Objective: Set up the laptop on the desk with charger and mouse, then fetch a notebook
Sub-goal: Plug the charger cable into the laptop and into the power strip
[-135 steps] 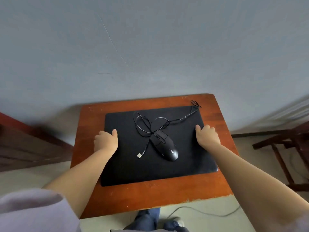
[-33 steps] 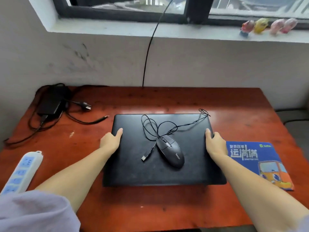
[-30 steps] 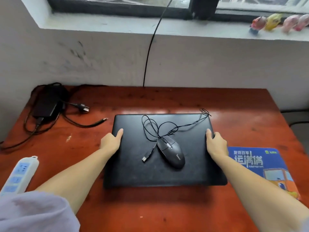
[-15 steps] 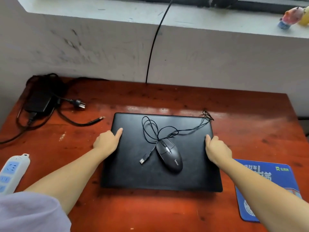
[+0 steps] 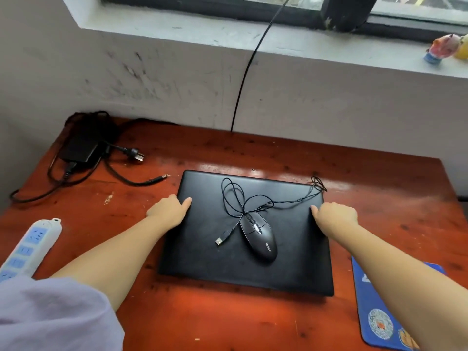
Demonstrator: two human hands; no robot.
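Gripping the closed laptop (image 5: 202,249) by its sides, left hand (image 5: 170,212) and right hand (image 5: 334,215) fingers clamped; mouse (image 5: 258,236) reads "lonson".

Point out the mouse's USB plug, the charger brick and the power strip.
USB plug (image 5: 219,240), head view, metal end.
charger brick (image 5: 79,148), head view, top face.
power strip (image 5: 30,247), head view, blue socket face.

One readable mark: pale brand lettering on the back of the black mouse (image 5: 258,239), which lies on the closed laptop (image 5: 202,249); it looks like "lonoon", though I can't be sure of the letters. Blue mouse pad (image 5: 374,323) by my right arm carries a round printed emblem, too small to read.
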